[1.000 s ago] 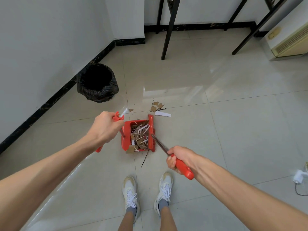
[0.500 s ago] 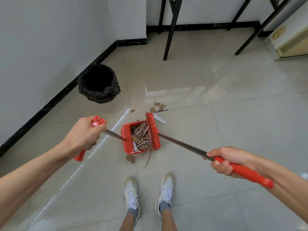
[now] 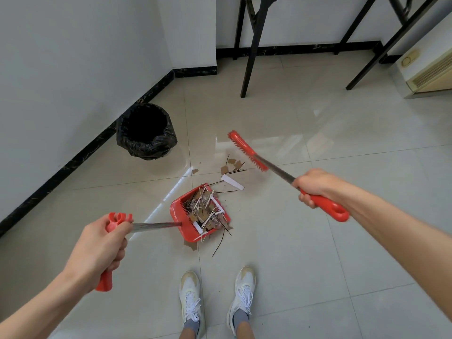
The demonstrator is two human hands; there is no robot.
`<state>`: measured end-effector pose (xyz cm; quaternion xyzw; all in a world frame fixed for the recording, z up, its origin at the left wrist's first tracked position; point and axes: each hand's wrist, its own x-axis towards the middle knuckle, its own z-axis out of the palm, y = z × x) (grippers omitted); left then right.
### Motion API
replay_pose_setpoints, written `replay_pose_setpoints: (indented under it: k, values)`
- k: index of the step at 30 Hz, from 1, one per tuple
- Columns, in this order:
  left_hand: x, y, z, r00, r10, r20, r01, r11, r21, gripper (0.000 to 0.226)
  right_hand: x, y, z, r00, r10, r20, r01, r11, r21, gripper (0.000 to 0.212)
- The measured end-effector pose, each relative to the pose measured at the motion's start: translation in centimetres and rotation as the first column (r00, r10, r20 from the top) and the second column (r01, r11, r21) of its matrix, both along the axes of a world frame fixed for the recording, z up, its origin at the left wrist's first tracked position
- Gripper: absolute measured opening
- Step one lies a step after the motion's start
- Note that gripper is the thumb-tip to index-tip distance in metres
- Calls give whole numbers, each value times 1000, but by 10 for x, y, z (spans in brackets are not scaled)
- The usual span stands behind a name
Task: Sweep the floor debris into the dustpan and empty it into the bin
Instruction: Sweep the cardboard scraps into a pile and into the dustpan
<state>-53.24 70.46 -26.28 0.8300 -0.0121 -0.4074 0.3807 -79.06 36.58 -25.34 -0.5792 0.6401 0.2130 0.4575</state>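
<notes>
The red dustpan (image 3: 195, 216) sits on the tiled floor (image 3: 305, 241) just ahead of the left hand (image 3: 102, 248), heaped with cardboard scraps, white paper strips and thin dark sticks, some of which spill over its open edge onto the tile. The left hand is clenched around the red grip at the near end of the dustpan's metal shaft, which runs forward and to the right from the hand to the pan's back wall. More loose debris (image 3: 232, 167) lies on the floor beyond the pan, between it and the broom head: brown cardboard bits, dark sticks and one white strip. The right hand (image 3: 315, 187) is wrapped tightly around the red handle of the broom (image 3: 247, 151), whose shaft reaches forward and to the left from the hand; the red bristled head is beyond the loose scraps, and whether it touches the floor cannot be told. Far ahead of the left hand, against the wall's dark skirting, stands the bin (image 3: 146, 132), lined with a black bag. Near the person's white shoes (image 3: 215, 297), a few sticks lie on the tile.
</notes>
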Motion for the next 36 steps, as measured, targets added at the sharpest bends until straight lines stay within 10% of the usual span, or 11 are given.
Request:
replay_pose_setpoints:
  k: [13, 31, 36]
  values:
    - [4, 18, 7, 997, 80, 19, -80, 997, -25, 20, 7, 75, -66, 911, 386, -142, -383, 922, 54, 20]
    - [55, 66, 10, 991, 75, 114, -76, 997, 10, 9, 53, 37, -58, 864, 473, -174, -491, 867, -81, 28]
    - [66, 85, 10, 985, 121, 119, -125, 992, 20, 5, 81, 52, -72, 710, 653, -263, -688, 722, -67, 29]
